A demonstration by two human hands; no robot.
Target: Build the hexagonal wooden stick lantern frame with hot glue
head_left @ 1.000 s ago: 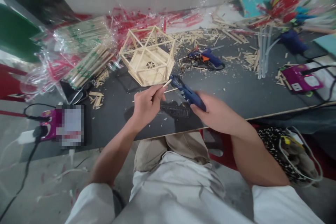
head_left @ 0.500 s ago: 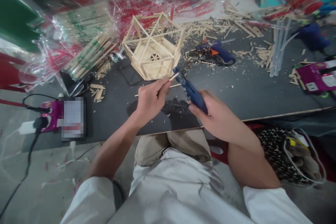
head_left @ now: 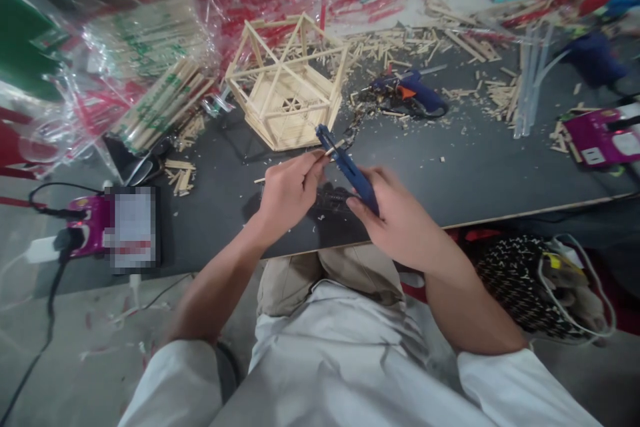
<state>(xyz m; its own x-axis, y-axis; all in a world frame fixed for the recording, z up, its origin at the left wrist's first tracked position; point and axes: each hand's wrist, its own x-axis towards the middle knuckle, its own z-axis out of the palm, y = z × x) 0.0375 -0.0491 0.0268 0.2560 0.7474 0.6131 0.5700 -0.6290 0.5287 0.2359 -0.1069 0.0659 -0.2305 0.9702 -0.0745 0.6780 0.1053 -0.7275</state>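
My left hand (head_left: 289, 192) pinches a short wooden stick (head_left: 334, 147) between thumb and fingers. Its far end meets the nozzle of a blue glue gun (head_left: 346, 165), which my right hand (head_left: 395, 220) grips by the handle. Both hands hover over the near part of the dark table (head_left: 450, 167). Just beyond them stands a hexagonal house frame (head_left: 285, 97) built of pale wooden sticks. A thin loose stick lies on the table under my left hand.
A second blue glue gun (head_left: 413, 91) lies behind. Bundled sticks in plastic wrap (head_left: 155, 107) sit at the left, stick offcuts litter the back, clear glue rods (head_left: 530, 87) at the right. Purple power strips (head_left: 95, 223) (head_left: 597, 137) lie at both sides. A patterned bag (head_left: 530, 287) is at my right.
The stick's end and the glue gun's nozzle have come together; earlier they were a little apart. My view has shifted slightly.
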